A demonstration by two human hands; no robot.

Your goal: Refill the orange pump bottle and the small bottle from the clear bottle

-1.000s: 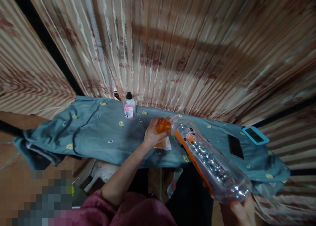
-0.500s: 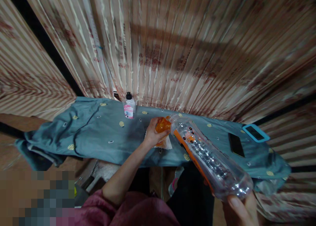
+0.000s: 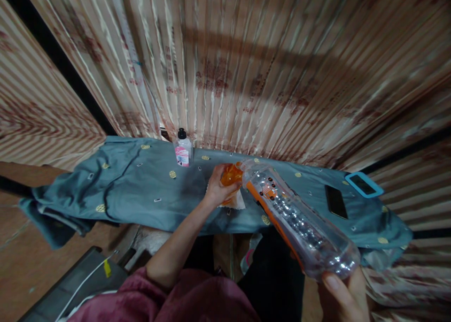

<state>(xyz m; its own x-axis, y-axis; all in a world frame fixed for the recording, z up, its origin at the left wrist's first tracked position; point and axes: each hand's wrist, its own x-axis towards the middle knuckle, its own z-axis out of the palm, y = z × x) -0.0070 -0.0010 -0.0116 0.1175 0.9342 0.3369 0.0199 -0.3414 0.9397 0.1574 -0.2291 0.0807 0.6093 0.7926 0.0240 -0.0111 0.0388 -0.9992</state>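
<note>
My right hand grips the base of a large clear plastic bottle with an orange label. The bottle is tilted, its neck end pointing up and left. At that end, my left hand is wrapped around a small orange see-through thing, whose kind I cannot make out. The two items meet or overlap there; the exact contact is unclear. Beneath my left hand lies a white-edged orange packet, partly hidden by the fingers.
A narrow table with a teal patterned cloth runs across the view. On it, a clear pump-top bottle with a pink label stands at the back. To the right lie a dark phone and a blue-framed device. Striped curtains hang behind.
The view has shifted very slightly. Both hands keep their holds, and the large bottle stays at about the same tilt.
</note>
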